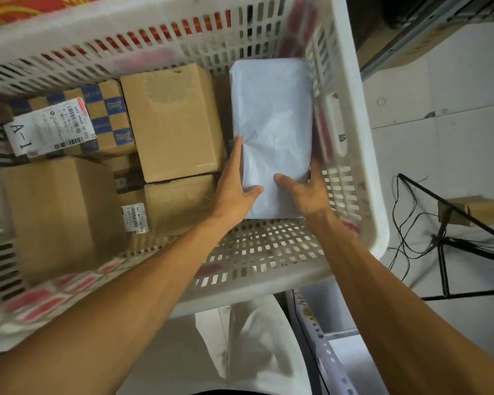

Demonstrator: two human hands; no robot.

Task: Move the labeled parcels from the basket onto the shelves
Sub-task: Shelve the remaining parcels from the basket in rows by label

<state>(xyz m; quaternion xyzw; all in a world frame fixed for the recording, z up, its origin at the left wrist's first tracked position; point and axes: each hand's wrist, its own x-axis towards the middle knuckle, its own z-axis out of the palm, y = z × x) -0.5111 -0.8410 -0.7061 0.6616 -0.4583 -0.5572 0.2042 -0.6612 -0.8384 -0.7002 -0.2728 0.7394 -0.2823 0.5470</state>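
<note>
A white slotted plastic basket (268,252) fills most of the view. At its right side lies a long parcel in pale grey-blue plastic wrap (271,115), no label showing on its top. My left hand (234,189) grips its near left edge, thumb on top. My right hand (305,192) grips its near right edge against the basket wall. Left of it sit brown cardboard boxes: a plain one (174,121), a blue-checked one with a white label marked A-1 (52,126), a large one (60,212) and one with a small barcode label (177,203).
A perforated metal shelf post (322,346) and pale shelf surface (351,366) show below the basket at bottom right. On the white floor at right stand a black stand's legs with cables (439,246). Red patterned fabric (26,10) lies beyond the basket's far rim.
</note>
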